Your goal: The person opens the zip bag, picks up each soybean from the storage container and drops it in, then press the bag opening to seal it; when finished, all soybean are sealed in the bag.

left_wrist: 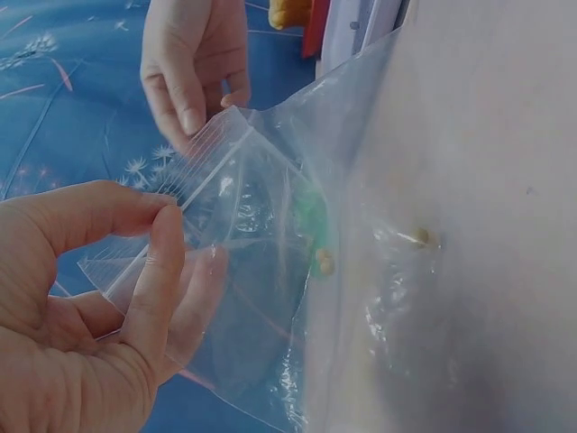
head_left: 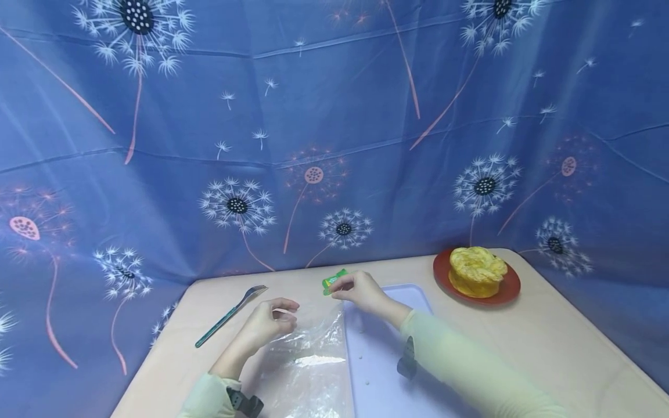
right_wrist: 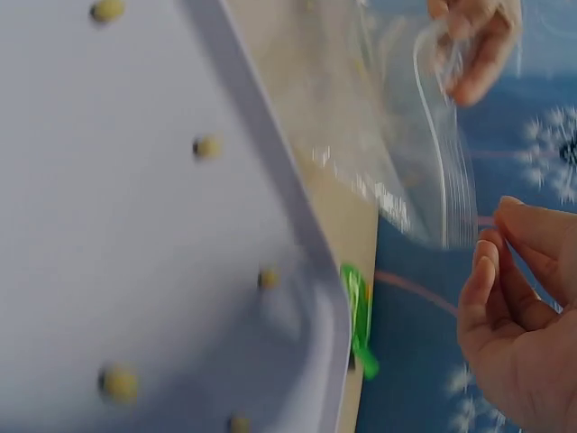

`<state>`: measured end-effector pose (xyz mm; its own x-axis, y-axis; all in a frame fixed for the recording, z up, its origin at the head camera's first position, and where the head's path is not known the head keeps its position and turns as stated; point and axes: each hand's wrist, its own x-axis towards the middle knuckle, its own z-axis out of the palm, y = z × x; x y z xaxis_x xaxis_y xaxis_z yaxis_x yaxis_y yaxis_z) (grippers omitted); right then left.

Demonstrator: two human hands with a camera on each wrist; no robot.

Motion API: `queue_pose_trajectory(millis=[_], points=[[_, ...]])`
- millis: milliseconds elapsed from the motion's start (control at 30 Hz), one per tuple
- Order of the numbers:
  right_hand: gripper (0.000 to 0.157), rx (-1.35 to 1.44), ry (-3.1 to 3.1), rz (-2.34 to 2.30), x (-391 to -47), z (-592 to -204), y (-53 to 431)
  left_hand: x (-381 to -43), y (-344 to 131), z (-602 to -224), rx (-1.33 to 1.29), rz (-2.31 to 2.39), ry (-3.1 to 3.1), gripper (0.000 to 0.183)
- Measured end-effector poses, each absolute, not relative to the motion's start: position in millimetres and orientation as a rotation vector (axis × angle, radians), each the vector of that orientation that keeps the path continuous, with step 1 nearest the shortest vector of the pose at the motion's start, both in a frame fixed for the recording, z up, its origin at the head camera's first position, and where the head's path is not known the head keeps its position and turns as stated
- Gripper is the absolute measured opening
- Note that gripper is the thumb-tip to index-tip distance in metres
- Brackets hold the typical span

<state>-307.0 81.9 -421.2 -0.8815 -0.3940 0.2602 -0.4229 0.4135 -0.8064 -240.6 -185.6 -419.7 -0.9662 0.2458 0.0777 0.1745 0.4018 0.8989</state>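
Observation:
A clear zip-lock bag [head_left: 313, 371] lies partly on the table, its mouth raised at the far end. My left hand [head_left: 269, 322] pinches the mouth's edge between thumb and index finger, seen closely in the left wrist view. My right hand [head_left: 363, 290] is beside the bag's other corner, fingertips drawn close together; whether they touch the plastic or hold something small cannot be told. Small round yellowish pieces [left_wrist: 325, 262] show at the bag. More such yellowish balls [right_wrist: 207, 146] lie scattered on a pale lilac tray [head_left: 373, 371] under my right forearm.
A small green packet [head_left: 333, 281] lies behind my right fingers. To the left is a fork [head_left: 230, 316] with a teal handle. A round yellow bread [head_left: 477, 271] sits on a red plate [head_left: 441, 273] at the far right. Blue dandelion-printed cloth [head_left: 334, 116] hangs behind the table.

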Motion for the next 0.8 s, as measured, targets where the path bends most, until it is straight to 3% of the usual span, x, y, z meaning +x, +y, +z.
queue_pose_trajectory(millis=[467, 800], points=[[0.008, 0.475, -2.616, 1.387, -333.6, -446.3, 158.4, -240.2, -185.4, -420.0, 0.380, 1.626, 2.595, 0.044], [0.005, 0.280, -2.691, 1.363, -334.6, -473.0, 180.2, -241.9, -183.7, -420.2, 0.374, 1.602, 2.617, 0.042]])
